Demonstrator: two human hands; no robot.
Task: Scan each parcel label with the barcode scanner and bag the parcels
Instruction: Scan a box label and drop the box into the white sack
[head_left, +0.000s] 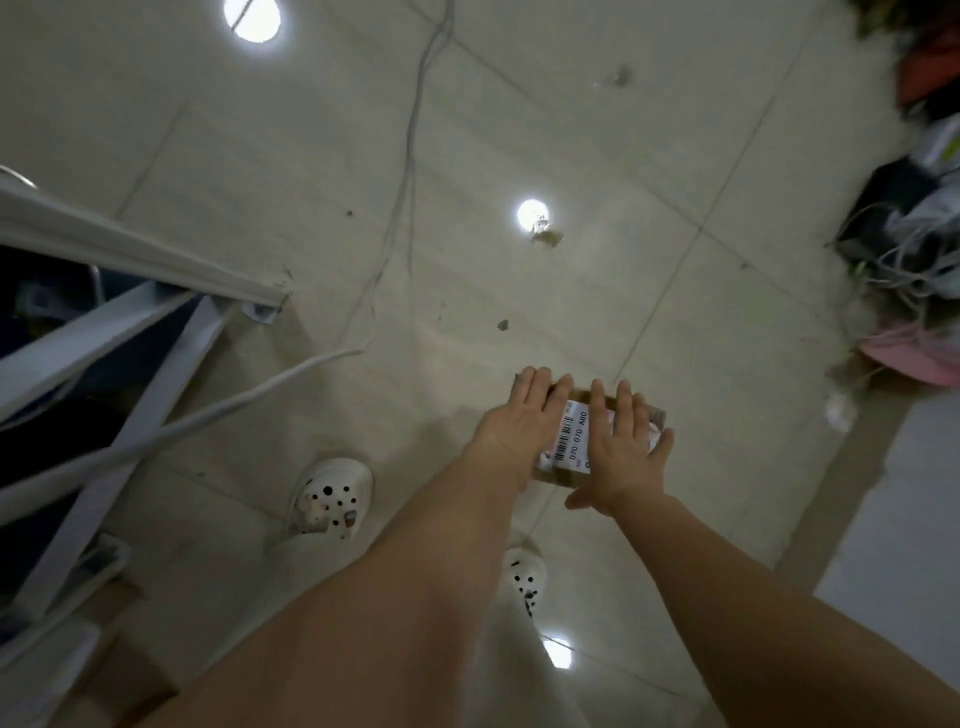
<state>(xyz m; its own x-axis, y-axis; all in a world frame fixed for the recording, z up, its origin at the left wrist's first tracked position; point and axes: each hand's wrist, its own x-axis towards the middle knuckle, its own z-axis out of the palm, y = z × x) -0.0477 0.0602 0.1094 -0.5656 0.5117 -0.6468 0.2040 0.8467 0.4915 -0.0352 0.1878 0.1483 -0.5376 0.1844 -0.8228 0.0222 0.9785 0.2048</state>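
A small brown cardboard parcel (575, 415) lies on the pale tiled floor (519, 130), its white barcode label facing up between my hands. My left hand (522, 418) rests flat on the parcel's left part, fingers stretched over its far edge. My right hand (621, 441) lies on the right part, fingers spread, thumb down at the near edge. Both hands press on the box from above. No barcode scanner and no bag are in view.
A white metal frame (130, 260) with slanted bars fills the left. A thin white cable (410, 171) and a thicker one (208, 410) run across the floor. Cluttered wires, bags and a pink item (914, 353) lie at the right edge. My white clogs (332, 496) stand below.
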